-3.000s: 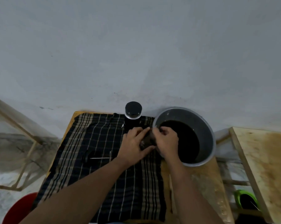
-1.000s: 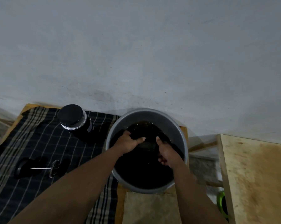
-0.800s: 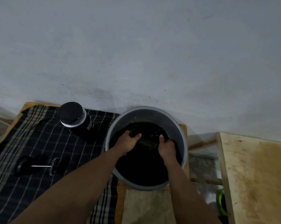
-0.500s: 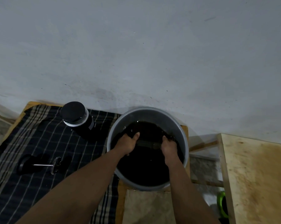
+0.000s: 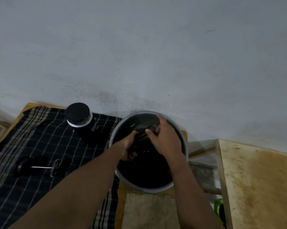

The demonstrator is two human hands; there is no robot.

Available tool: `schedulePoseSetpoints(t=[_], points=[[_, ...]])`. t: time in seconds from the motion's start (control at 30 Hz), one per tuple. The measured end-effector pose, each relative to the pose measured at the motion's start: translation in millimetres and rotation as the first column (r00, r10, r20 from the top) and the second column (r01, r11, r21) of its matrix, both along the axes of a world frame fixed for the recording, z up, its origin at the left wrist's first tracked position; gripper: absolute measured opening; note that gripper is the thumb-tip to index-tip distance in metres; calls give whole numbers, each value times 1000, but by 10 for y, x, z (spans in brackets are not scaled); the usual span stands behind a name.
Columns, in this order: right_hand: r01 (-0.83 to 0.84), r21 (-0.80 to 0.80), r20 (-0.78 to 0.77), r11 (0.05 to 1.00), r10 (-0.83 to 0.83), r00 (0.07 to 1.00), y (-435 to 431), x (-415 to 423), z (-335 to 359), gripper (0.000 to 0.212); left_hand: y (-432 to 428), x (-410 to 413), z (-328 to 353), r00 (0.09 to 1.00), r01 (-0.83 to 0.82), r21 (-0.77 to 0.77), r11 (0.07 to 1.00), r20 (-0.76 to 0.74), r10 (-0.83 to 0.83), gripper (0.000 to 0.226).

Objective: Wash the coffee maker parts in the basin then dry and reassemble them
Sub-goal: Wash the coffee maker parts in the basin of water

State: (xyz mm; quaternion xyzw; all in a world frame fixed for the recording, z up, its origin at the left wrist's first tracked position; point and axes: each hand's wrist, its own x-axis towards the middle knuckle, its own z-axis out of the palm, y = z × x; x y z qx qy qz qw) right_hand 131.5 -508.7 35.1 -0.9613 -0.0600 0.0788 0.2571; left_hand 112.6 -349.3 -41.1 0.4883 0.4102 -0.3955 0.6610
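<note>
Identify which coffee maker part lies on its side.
The plunger, its metal rod flat on the checked cloth. The black-lidded carafe stands upright, and the left hand and right hand grip a dark part in the basin.

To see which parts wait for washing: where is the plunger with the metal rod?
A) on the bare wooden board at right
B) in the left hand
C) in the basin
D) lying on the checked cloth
D: the plunger lies on the checked cloth, left of the basin, where the left hand and right hand hold a dark part.
</note>
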Motion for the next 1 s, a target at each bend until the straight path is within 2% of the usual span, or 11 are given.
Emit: schedulePoseSetpoints(t=[0.1,0.17,0.27,0.33,0.4,0.47,0.53,0.63,0.73,0.9,1.0], points=[[-62,-44,29,997,63,998,-83,38,58,52,1,-70,36,993,115,-148,982,31,-112,73],[-46,169,-74,984,59,996,-103,48,20,30,-10,-115,107,987,160,-211,964,58,-151,72],[211,387,-191,897,-146,971,-167,16,-74,8,54,-163,220,945,319,-62,946,102,-312,82],[560,498,-510,663,-299,807,-238,-41,-207,18,138,-180,314,914,381,38,924,131,-383,88],[838,392,-831,379,-245,500,-285,-141,-330,33,163,-167,468,905,384,104,917,152,-396,92],[933,257,-953,253,-96,288,-272,-231,-494,50,99,-86,579,883,365,314,877,183,-433,93],[954,215,-977,207,43,211,-190,-314,-581,61,1,4,649,853,288,522,803,242,-463,85],[956,236,-970,176,108,220,-76,-381,-595,62,-63,94,671,738,134,657,741,433,-518,56],[947,278,-961,164,34,276,-72,-367,-537,56,-46,69,609,674,121,595,794,538,-506,60],[871,422,-865,251,-174,470,-44,-228,-555,31,-17,-69,231,791,22,529,848,510,-338,51],[852,414,-834,321,-241,496,-5,-210,-723,29,-71,-152,2,832,74,635,769,385,-399,68]])
